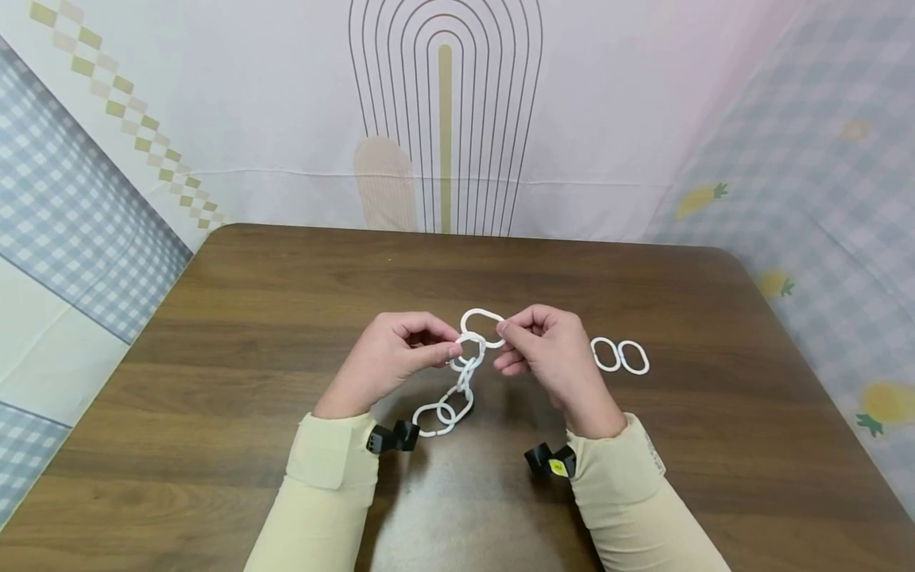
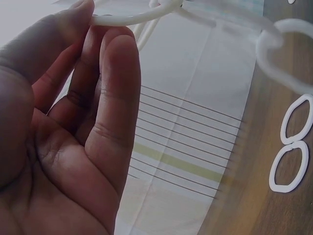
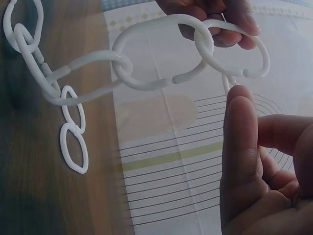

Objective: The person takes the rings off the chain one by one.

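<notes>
My left hand [image 1: 396, 353] pinches the top link of a white plastic chain [image 1: 465, 373] between thumb and fingers. Several linked rings hang down from it toward the table. A single white link [image 1: 480, 311] is pinched by the right hand [image 1: 554, 353], and in the head view it overlaps the chain's top link. Whether these two are joined I cannot tell. From the right wrist, the chain's top link [image 3: 268, 61] shows a small gap, and the right fingertips [image 3: 242, 95] hold their link nearly edge-on just below it.
Two loose white links [image 1: 620, 356] lie side by side, touching, on the brown wooden table [image 1: 715, 477], right of my right hand. A patterned cloth [image 1: 593, 103] hangs behind the table. Black wrist cameras [image 1: 395, 437] sit on both cuffs.
</notes>
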Demonstrator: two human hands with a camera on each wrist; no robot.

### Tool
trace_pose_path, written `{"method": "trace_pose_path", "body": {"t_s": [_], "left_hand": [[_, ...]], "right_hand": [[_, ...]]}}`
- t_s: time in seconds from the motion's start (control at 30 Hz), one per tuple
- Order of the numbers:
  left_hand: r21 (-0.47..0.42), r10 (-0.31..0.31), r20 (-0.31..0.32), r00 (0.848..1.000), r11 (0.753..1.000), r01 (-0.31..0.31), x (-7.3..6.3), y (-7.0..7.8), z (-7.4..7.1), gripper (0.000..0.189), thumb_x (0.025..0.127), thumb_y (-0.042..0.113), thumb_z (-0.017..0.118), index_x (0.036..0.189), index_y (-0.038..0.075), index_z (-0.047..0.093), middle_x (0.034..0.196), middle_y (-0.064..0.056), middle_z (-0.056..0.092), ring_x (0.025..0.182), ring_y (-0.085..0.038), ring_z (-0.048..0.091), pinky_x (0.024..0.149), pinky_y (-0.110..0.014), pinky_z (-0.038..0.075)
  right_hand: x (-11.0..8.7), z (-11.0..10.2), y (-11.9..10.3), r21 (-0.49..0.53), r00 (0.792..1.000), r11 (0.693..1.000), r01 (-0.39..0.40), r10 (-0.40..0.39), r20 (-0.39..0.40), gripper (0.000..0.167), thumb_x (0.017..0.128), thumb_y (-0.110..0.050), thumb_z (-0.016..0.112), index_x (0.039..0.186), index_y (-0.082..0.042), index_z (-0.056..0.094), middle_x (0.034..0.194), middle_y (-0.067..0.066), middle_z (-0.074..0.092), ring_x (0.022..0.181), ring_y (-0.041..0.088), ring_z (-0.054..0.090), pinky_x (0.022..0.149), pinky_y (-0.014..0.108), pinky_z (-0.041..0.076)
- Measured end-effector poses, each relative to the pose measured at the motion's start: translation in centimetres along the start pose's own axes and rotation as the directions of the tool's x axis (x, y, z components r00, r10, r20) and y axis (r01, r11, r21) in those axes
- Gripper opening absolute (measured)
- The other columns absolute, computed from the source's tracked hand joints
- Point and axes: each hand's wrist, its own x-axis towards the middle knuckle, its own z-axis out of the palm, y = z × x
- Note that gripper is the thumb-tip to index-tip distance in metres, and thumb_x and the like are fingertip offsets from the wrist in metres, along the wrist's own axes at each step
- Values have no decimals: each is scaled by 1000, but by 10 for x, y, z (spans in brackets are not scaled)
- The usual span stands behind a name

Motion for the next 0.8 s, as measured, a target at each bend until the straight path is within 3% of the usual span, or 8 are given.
{"method": "trace_pose_path", "body": {"t_s": [0.47,0.8], "left_hand": [[24,0,-6,1000,1000,0,0,0,-1,8,89,18,79,97,16,77,85,-2,72,77,-22,65,69,-31,54],[30,3,-10,1000,1000,-3,0,0,-2,9,89,20,79,97,16,77,83,-3,71,75,-22,65,69,-31,54]], "right_hand": [[4,-3,4,-19,1000,1000,19,-19,-10,15,93,-4,69,97,10,64,73,14,67,54,15,66,57,32,59],[10,-8,7,-54,999,998,-35,35,-8,16,92,-4,70,99,9,65,73,10,70,58,15,68,59,32,60]]}}
